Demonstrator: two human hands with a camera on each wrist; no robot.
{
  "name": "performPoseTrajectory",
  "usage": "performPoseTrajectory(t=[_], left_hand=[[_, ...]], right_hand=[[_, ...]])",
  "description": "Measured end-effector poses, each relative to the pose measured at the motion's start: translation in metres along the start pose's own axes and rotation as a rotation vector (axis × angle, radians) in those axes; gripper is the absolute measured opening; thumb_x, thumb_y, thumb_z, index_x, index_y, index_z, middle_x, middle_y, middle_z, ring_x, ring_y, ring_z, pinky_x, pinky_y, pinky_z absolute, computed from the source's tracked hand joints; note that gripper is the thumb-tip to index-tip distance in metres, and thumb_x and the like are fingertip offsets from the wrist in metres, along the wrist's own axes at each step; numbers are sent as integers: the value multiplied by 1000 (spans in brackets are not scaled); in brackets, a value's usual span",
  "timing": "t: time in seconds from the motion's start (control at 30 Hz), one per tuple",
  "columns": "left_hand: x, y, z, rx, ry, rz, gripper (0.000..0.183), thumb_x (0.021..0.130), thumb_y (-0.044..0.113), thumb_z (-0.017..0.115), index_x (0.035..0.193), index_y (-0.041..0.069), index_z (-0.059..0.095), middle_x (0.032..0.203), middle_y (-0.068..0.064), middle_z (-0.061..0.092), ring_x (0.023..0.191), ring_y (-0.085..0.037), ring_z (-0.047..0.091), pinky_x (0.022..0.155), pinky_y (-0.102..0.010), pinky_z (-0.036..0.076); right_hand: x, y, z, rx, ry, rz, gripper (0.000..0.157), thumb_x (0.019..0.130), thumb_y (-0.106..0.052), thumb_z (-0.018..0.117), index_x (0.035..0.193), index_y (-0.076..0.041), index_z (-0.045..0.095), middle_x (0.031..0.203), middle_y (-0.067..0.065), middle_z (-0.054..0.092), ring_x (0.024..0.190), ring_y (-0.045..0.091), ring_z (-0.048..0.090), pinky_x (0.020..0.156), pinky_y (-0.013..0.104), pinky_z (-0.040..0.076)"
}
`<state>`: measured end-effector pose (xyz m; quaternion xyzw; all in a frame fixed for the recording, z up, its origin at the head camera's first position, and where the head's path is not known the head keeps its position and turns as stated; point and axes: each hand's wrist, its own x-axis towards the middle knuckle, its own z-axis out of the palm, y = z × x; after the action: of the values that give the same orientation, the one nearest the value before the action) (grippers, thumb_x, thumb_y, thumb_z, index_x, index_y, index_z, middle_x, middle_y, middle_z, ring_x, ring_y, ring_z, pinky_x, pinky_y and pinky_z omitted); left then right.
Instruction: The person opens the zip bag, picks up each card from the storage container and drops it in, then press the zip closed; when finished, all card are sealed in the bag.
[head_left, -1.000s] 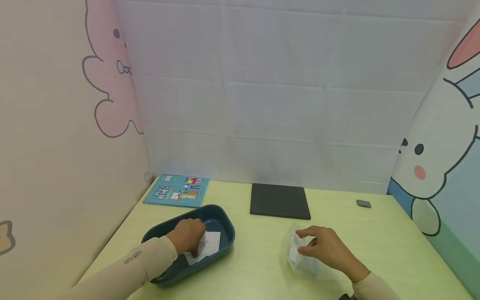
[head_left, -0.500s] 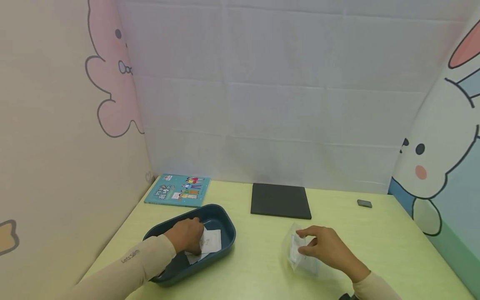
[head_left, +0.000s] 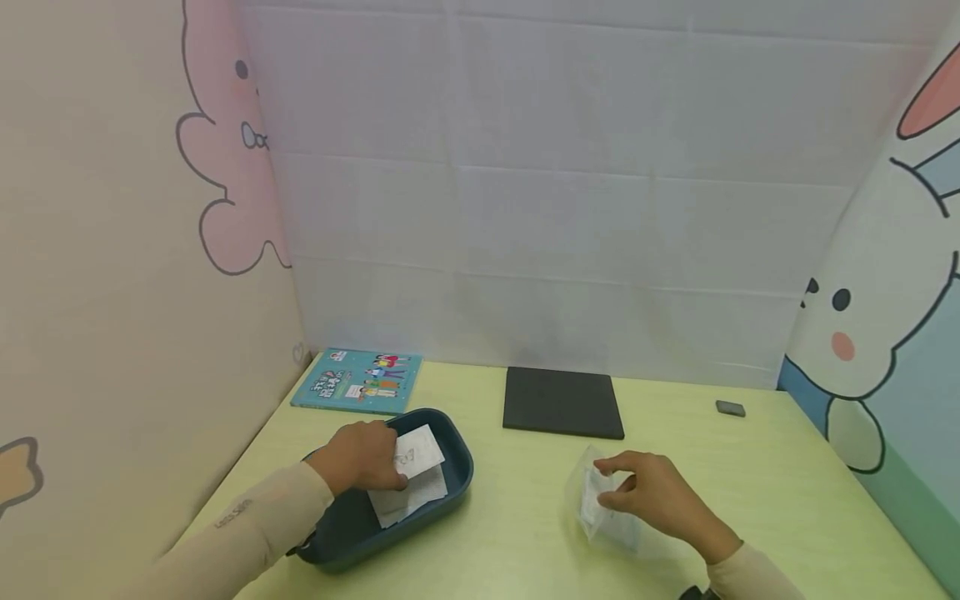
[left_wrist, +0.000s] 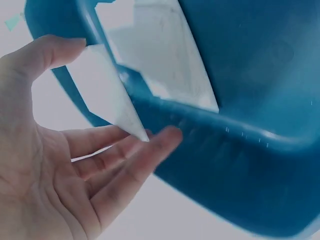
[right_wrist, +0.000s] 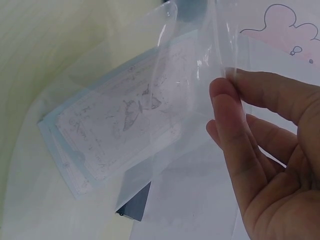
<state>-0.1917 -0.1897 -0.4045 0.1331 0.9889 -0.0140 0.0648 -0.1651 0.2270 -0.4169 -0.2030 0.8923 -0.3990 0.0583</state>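
Observation:
My left hand (head_left: 362, 457) pinches a white paper card (head_left: 420, 451) with a faint printed drawing, between thumb and fingers. It is raised over a dark blue plastic bin (head_left: 463, 479). Other white cards (head_left: 405, 504) lie overlapping on the bin's floor; the left wrist view shows them as a white pile (left_wrist: 165, 55) beyond the held card (left_wrist: 102, 85). On the right, my right hand (head_left: 652, 498) pinches the edge of a clear plastic bag (right_wrist: 30, 135) between thumb and forefinger. Pale cards with a butterfly print (right_wrist: 130, 112) show inside the bag.
A blue picture book (head_left: 360, 382) lies at the back left, close to the wall. Behind the bag is a flat black square board (head_left: 562, 402). A small grey block (head_left: 730, 408) sits at the back right of the yellow table (head_left: 517, 533).
My left hand has lifted a card from the pile in the bin and moved slightly up and left, uncovering more cards beneath. My right hand and the bag have stayed still.

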Motion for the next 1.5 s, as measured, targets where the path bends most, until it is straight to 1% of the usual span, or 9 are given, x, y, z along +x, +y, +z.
performPoseTrajectory(t=[0.17,0.4,0.57,0.7,0.8,0.97,1.2,1.37,1.5], left_hand=[[-1,-4,-13,-6,84,25,44,72,48,75,84,7,61,82,-3,49,64,-18,47,56,-37,43],[0,6,-32,-17,154,105,35,70,42,71,73,11,55,77,-1,50,64,-17,46,55,-37,42],[-1,17,-36,-16,188,154,36,70,42,70,82,9,61,78,0,52,65,-17,46,57,-39,44],[2,26,-40,-1,181,158,43,70,45,71,92,9,66,86,-1,55,65,-18,47,55,-40,45],[4,36,-42,13,175,167,45,69,46,72,96,11,68,86,1,54,62,-18,48,53,-38,44],[7,53,-45,17,194,217,50,68,48,74,103,12,69,86,2,54,60,-15,48,52,-35,43],[12,76,-47,6,227,279,51,70,48,75,105,11,71,87,2,56,59,-14,48,52,-32,44],[15,96,-49,-20,189,320,53,70,46,78,108,9,71,89,1,55,61,-12,49,53,-29,44],[18,115,-48,-19,158,358,50,70,45,79,106,11,70,88,3,53,60,-10,47,52,-26,42]], right_hand=[[1,0,-1,-3,-3,6,46,84,-18,82,123,1,69,116,17,68,75,11,66,61,29,53],[1,3,1,0,2,16,46,83,-18,83,122,1,69,116,16,68,74,11,67,60,29,53],[1,3,1,-1,-2,16,46,83,-19,83,123,1,69,116,16,68,74,11,67,61,29,53],[1,3,1,-4,-4,18,47,83,-20,82,123,1,69,115,15,68,74,12,67,61,29,54],[1,3,1,1,-4,19,47,83,-19,82,123,1,69,115,16,68,74,12,67,61,30,54],[0,3,2,9,-8,16,47,83,-19,83,123,2,69,116,16,68,74,12,67,61,29,54],[1,3,2,1,-2,16,46,83,-19,83,122,1,70,115,15,68,73,11,67,60,30,53],[2,2,1,1,-4,13,46,83,-19,83,122,1,69,116,16,68,74,11,68,60,30,53],[3,2,1,5,-10,8,47,84,-20,82,123,1,69,117,17,67,74,11,68,61,29,54]])
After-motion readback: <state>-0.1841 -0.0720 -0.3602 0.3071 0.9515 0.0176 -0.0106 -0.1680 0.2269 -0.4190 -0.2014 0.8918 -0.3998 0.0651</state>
